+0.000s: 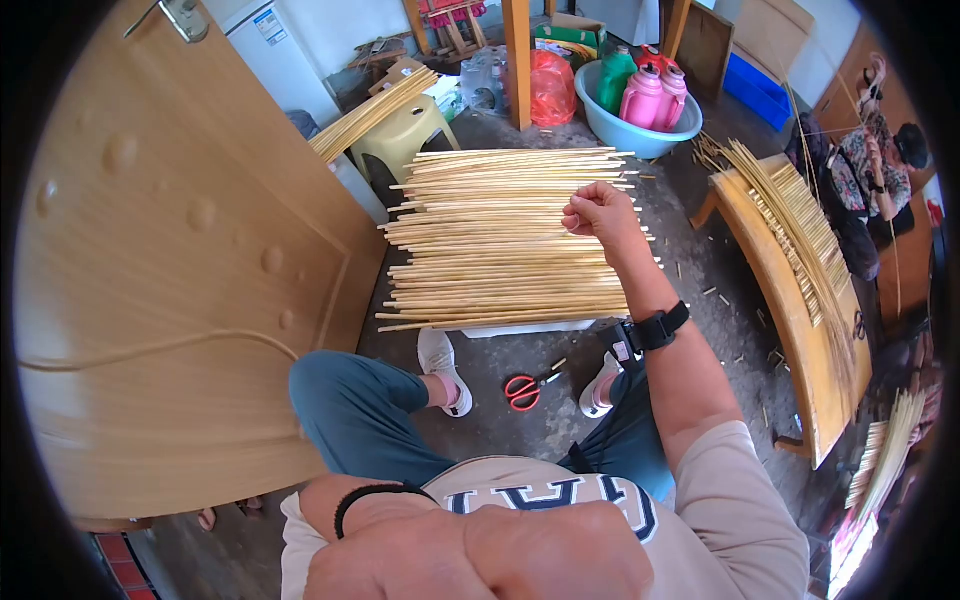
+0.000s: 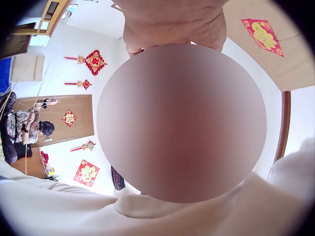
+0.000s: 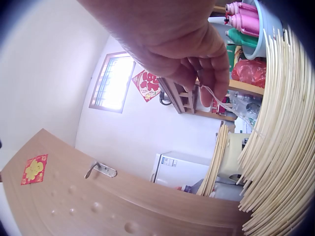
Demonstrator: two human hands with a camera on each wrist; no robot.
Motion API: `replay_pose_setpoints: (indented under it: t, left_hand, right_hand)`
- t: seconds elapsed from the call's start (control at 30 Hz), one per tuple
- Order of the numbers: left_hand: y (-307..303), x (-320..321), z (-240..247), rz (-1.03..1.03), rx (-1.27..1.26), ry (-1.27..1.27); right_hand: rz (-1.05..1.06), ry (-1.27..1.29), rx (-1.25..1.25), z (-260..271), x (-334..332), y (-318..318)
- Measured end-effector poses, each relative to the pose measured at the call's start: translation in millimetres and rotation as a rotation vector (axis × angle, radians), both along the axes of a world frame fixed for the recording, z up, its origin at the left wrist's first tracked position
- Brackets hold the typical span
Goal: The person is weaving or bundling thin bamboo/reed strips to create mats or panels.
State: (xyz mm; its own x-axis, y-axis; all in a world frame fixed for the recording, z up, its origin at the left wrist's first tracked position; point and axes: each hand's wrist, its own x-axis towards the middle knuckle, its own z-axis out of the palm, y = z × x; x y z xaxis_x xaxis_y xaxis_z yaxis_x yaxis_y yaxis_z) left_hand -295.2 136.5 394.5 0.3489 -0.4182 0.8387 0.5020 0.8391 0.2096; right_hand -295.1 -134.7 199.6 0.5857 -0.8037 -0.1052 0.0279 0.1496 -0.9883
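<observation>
Many thin pale sticks [image 1: 500, 245] lie side by side in a wide layer on the floor-level support in front of the person. Above their right part, the right hand [image 1: 605, 215] pinches a thin white string; in the right wrist view the string [image 3: 222, 104] trails from the fingertips of that hand [image 3: 184, 46] toward the sticks [image 3: 285, 137]. The left hand [image 1: 480, 555] is raised very close to the head camera. At the top of the left wrist view, the left hand [image 2: 172, 22] appears beside a blurred round area, its fingertips hidden.
Red-handled scissors [image 1: 522, 393] lie on the floor between the shoes. A wooden door [image 1: 190, 260] stands at the left, and a curved wooden bench [image 1: 790, 330] with sticks at the right. Behind are a stool [image 1: 408, 135] and a blue basin [image 1: 640, 140] holding bottles. Another person [image 1: 875, 165] sits at far right.
</observation>
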Motion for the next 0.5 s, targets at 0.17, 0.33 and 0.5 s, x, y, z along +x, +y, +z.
replay_pose_setpoints:
  t: [0.17,0.33,0.5]
  left_hand:
    - [-12.6,-3.3,-5.2,-0.046,-0.096,0.001]
    - [-4.4,52.5,-15.9,-0.177,0.249,-0.445]
    - [10.3,70.1,-42.4,0.04,0.554,-0.224]
  right_hand:
    - [0.079,0.041,-0.017,-0.4,-4.7,-0.2]
    - [0.082,0.087,-0.03,-9.3,-2.0,-1.1]
    - [0.106,0.231,-0.29,-29.9,-1.0,-6.7]
